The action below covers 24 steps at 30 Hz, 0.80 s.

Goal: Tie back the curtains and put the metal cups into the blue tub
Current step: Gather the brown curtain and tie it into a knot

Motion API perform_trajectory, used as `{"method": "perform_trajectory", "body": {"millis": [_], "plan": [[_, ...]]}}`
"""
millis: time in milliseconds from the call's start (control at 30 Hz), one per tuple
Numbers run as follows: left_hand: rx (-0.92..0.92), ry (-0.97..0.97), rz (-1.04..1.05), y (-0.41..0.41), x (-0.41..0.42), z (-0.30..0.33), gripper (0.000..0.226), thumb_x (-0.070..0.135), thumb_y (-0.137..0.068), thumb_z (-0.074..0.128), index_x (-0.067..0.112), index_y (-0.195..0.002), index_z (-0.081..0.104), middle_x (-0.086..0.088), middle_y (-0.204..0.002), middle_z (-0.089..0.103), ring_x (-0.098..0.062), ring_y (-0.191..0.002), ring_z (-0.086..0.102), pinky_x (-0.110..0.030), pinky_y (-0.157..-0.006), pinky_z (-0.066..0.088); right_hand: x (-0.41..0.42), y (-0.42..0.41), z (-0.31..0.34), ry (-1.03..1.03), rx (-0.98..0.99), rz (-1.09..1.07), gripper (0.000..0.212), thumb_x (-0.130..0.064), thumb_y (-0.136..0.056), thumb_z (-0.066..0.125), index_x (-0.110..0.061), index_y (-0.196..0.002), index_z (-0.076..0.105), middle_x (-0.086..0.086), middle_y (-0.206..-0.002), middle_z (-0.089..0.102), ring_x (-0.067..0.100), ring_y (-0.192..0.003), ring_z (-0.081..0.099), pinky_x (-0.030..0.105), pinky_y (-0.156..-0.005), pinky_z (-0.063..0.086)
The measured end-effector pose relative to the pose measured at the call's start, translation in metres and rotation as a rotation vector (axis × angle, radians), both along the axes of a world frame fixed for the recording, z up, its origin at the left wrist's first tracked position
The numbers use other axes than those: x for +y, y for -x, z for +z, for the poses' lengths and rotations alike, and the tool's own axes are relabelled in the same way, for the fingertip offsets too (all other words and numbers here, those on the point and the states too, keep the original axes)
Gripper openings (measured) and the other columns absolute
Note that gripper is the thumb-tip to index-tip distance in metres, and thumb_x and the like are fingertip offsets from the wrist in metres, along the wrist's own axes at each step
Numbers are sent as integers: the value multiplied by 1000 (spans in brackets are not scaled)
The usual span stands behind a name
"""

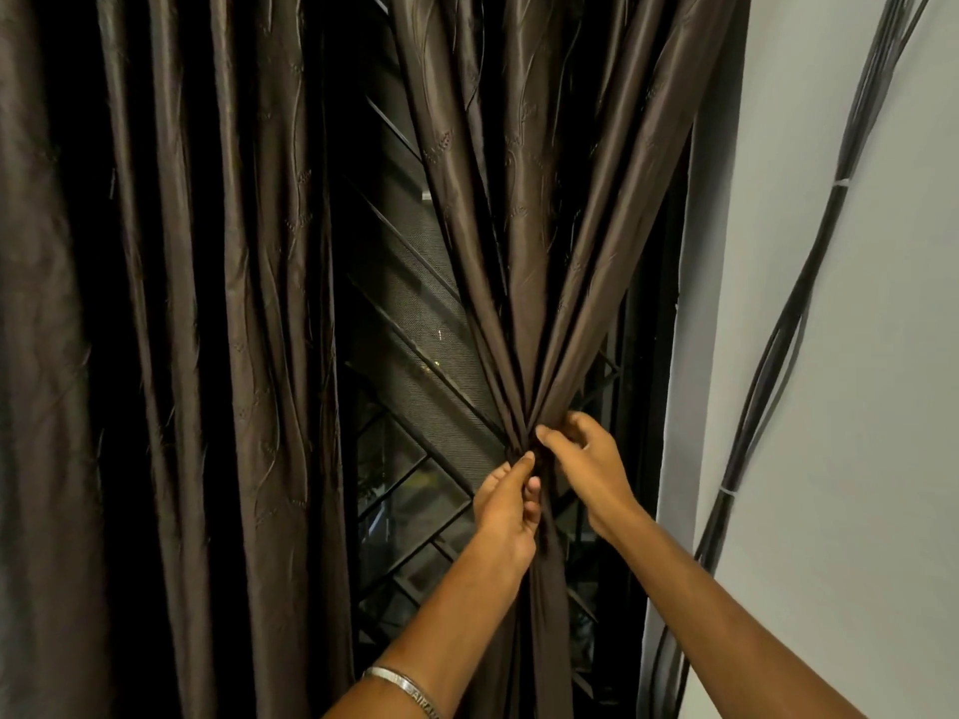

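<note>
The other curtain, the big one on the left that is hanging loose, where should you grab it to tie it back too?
Grab the left curtain about level with where the hands, left and right, bunch the right curtain. Come from its inner edge by the window grille, sweeping the folds sideways into one bundle; they hang straight and loose, so they should gather easily there.
</note>
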State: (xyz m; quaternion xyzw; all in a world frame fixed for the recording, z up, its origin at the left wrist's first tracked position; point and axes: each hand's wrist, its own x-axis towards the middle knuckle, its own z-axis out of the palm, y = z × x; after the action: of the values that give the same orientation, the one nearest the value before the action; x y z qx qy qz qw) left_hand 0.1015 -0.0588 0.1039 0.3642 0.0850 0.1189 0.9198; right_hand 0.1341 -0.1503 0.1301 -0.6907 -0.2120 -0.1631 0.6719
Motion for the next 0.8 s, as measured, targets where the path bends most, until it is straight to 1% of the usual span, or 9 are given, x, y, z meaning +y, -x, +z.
{"method": "perform_trajectory", "body": {"millis": [67,167,267,367,467,533,600,700,800], "plan": [[-6,-24,-7,-1,-1,-2,17,8,-89,69,15,-98,56,5,-69,58,2,-40,51,-10,-34,30,-2,-1,8,63,-76,-49,21,-31,-87,72,-21,-105,70,-7,-93,75,3,-88,70,22,-80,55],[-16,-39,-26,-1,-1,-5,18,8,-91,67,16,-102,54,6,-69,55,1,-37,46,-10,-33,29,-7,-11,17,175,-104,-154,17,-31,-89,69,-16,-97,71,-2,-86,74,9,-82,70,30,-77,57],[-36,-2,-53,3,-4,-5,18,6,-92,64,18,-95,50,7,-66,50,1,-34,40,-10,-33,28,-8,-21,21,192,-67,-181,17,-28,-89,69,-12,-93,71,5,-85,74,17,-81,71,39,-78,57],[-55,99,-78,5,-5,-3,23,3,-93,62,20,-89,46,5,-67,47,0,-33,38,-11,-31,27,-7,-27,22,201,-46,-215,21,-29,-90,67,-8,-93,69,9,-84,73,21,-79,70,40,-75,57],[-75,207,-145,6,-1,-1,17,3,-96,53,19,-95,47,4,-58,42,-2,-32,36,-13,-31,27,-5,-28,21,164,-17,-203,20,-28,-92,65,-9,-96,67,9,-85,73,20,-74,71,33,-65,59],[-98,244,-186,7,1,-1,11,6,-98,47,17,-97,49,4,-50,44,-3,-32,34,-13,-31,27,-3,-26,19,152,-4,-183,18,-27,-93,65,-10,-97,66,8,-84,73,16,-67,70,23,-55,54],[-112,265,-191,7,0,-2,9,8,-98,47,16,-99,51,3,-54,45,-3,-33,36,-13,-32,28,-2,-23,17,137,-5,-189,18,-27,-93,65,-9,-97,65,7,-81,72,12,-62,68,16,-49,48],[-123,273,-171,8,-6,-5,10,9,-99,51,19,-98,49,3,-66,43,-2,-36,43,-13,-33,32,-1,-15,11,130,-12,-234,20,-31,-92,66,-12,-98,64,1,-82,71,13,-74,68,23,-61,52],[-126,259,-116,7,-9,-5,10,8,-98,54,18,-98,49,0,-78,55,-2,-43,53,-12,-36,37,-1,2,2,86,-118,-341,24,-35,-89,69,-17,-95,56,-4,-79,63,11,-74,62,29,-68,51]]}}
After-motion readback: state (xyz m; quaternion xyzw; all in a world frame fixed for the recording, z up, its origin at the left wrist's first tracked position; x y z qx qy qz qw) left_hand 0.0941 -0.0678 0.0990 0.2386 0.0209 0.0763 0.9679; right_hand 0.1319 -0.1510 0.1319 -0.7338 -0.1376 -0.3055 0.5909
